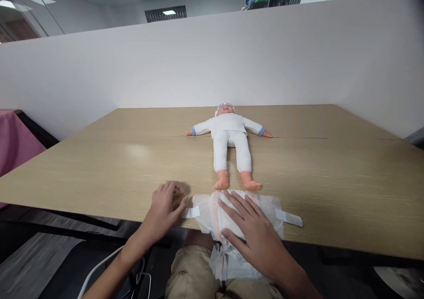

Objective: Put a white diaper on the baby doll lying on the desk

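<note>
A white diaper [205, 204] lies unfolded at the table's front edge, its lower end hanging over the edge above my lap. Its two side tabs stick out left and right. My right hand [247, 228] rests flat on the diaper with fingers spread. Beside the left tab, my left hand [167, 204] is on the table, fingers curved and thumb apart, with nothing visible in it. Just beyond the diaper a baby doll [232, 135] lies on its back, arms stretched out and feet toward me. It wears a white top, white trousers and a printed cap.
The wooden table [99, 171] runs back to a white partition [198, 65]. Pink cloth [18, 140] hangs over a dark chair at the left. A white cable [99, 266] passes below the table edge near my left forearm.
</note>
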Motion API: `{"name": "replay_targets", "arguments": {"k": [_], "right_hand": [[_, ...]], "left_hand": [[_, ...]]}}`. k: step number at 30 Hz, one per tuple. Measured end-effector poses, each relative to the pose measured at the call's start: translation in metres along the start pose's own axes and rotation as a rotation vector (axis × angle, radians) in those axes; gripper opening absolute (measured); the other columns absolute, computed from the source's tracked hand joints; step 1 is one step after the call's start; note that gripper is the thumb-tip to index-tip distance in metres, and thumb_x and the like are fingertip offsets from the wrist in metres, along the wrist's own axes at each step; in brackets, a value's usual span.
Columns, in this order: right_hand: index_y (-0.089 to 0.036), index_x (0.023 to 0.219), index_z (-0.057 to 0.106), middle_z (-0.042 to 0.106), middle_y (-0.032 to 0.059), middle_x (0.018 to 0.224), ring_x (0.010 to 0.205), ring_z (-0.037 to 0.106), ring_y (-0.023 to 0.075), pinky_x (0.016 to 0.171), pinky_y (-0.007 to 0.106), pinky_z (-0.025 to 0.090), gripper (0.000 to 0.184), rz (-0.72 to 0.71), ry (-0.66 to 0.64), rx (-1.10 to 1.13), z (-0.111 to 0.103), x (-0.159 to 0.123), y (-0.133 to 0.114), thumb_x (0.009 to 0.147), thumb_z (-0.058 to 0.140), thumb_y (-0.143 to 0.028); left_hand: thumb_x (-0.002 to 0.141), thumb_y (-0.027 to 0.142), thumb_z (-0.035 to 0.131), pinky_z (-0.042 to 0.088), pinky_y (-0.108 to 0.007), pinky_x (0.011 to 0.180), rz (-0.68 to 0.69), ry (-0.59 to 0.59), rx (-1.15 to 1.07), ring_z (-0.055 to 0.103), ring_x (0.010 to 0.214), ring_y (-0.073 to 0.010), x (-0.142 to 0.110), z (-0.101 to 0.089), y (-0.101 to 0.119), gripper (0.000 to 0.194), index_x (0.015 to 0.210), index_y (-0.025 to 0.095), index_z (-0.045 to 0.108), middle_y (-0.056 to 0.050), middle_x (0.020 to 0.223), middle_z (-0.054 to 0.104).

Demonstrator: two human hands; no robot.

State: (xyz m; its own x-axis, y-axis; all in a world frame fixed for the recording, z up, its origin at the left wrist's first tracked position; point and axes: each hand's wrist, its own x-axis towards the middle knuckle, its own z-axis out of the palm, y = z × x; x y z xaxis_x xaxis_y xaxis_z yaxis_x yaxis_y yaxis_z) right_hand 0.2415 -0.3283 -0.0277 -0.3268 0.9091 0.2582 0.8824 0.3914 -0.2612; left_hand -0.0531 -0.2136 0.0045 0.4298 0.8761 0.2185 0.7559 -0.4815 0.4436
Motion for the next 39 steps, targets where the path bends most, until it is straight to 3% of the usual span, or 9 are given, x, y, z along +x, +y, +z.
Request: {"name": "replay_targets", "arguments": {"k": [7,11,13,16,22,27,32,36,39], "right_hand": [[-0.037,0.175,0.027,0.021,-0.0052,0.18,0.168,0.024,0.0265,0.135,0.061,0.035,0.066,0.005,-0.072,0.027,-0.005,0.003,0.0,0.115,0.05,-0.05],[-0.037,0.176,0.026,0.02,-0.0039,0.181,0.168,0.025,0.0285,0.134,0.062,0.037,0.068,-0.009,-0.103,0.037,-0.007,0.005,0.003,0.114,0.05,-0.053],[-0.038,0.176,0.023,0.019,-0.0043,0.181,0.168,0.025,0.0294,0.134,0.062,0.038,0.071,-0.025,-0.115,0.041,-0.009,0.006,0.007,0.114,0.051,-0.055],[-0.038,0.177,0.017,0.019,-0.0032,0.181,0.167,0.026,0.0307,0.133,0.062,0.039,0.077,-0.06,-0.134,0.055,-0.011,0.008,0.012,0.112,0.053,-0.058],[-0.035,0.178,0.016,0.018,0.0005,0.18,0.166,0.029,0.0345,0.13,0.062,0.042,0.082,-0.144,-0.215,0.1,-0.012,0.018,0.027,0.111,0.054,-0.061],[-0.036,0.178,0.016,0.017,-0.0002,0.18,0.166,0.028,0.0346,0.13,0.062,0.043,0.08,-0.162,-0.25,0.111,-0.009,0.032,0.039,0.111,0.053,-0.062],[-0.039,0.177,0.017,0.015,-0.0015,0.181,0.168,0.025,0.0305,0.134,0.062,0.035,0.076,-0.108,-0.202,0.125,-0.001,0.057,0.053,0.112,0.055,-0.055],[-0.036,0.175,0.03,0.021,0.0009,0.181,0.168,0.024,0.0309,0.136,0.065,0.028,0.07,-0.117,-0.195,0.127,0.006,0.101,0.081,0.112,0.056,-0.054],[-0.034,0.173,0.034,0.027,0.0027,0.179,0.167,0.027,0.0308,0.137,0.064,0.027,0.069,-0.143,-0.187,0.125,0.009,0.144,0.11,0.112,0.057,-0.057]], "left_hand": [[0.094,0.009,0.058,0.042,-0.052,0.121,0.434,0.044,0.289,0.042,0.153,-0.0376,0.125,0.038,0.037,0.074,0.165,0.017,0.037,-0.02,0.168,0.041],[0.079,-0.004,0.065,0.038,-0.049,0.127,0.871,-0.181,0.523,0.033,0.163,-0.0369,0.186,0.044,0.064,0.106,0.172,0.03,0.028,-0.014,0.182,0.02],[0.072,-0.003,0.074,0.035,-0.048,0.13,1.002,-0.287,0.563,0.027,0.167,-0.0363,0.203,0.044,0.073,0.116,0.173,0.033,0.028,-0.012,0.184,0.014],[0.075,0.009,0.081,0.037,-0.048,0.129,1.086,-0.353,0.498,0.026,0.167,-0.0348,0.214,0.045,0.08,0.103,0.167,0.03,0.041,-0.009,0.184,0.017],[0.095,0.024,0.066,0.046,-0.05,0.115,1.263,-0.277,0.334,0.052,0.137,-0.0338,0.219,0.059,0.087,0.045,0.141,0.023,0.066,-0.009,0.159,0.06],[0.102,0.027,0.058,0.048,-0.047,0.101,1.266,-0.258,0.213,0.059,0.117,-0.0316,0.229,0.052,0.099,0.032,0.131,0.024,0.071,-0.008,0.141,0.071],[0.095,0.025,0.064,0.05,-0.046,0.109,1.099,-0.279,-0.194,0.062,0.119,-0.0282,0.251,0.007,0.112,0.036,0.131,0.025,0.07,-0.004,0.137,0.074],[0.091,0.023,0.071,0.051,-0.043,0.112,0.975,-0.257,-0.413,0.067,0.119,-0.0245,0.271,-0.026,0.116,0.037,0.128,0.022,0.072,-0.006,0.132,0.076],[0.091,0.025,0.077,0.055,-0.037,0.105,0.928,-0.216,-0.544,0.07,0.116,-0.0218,0.279,-0.038,0.112,0.035,0.124,0.017,0.072,-0.007,0.125,0.076]]}}
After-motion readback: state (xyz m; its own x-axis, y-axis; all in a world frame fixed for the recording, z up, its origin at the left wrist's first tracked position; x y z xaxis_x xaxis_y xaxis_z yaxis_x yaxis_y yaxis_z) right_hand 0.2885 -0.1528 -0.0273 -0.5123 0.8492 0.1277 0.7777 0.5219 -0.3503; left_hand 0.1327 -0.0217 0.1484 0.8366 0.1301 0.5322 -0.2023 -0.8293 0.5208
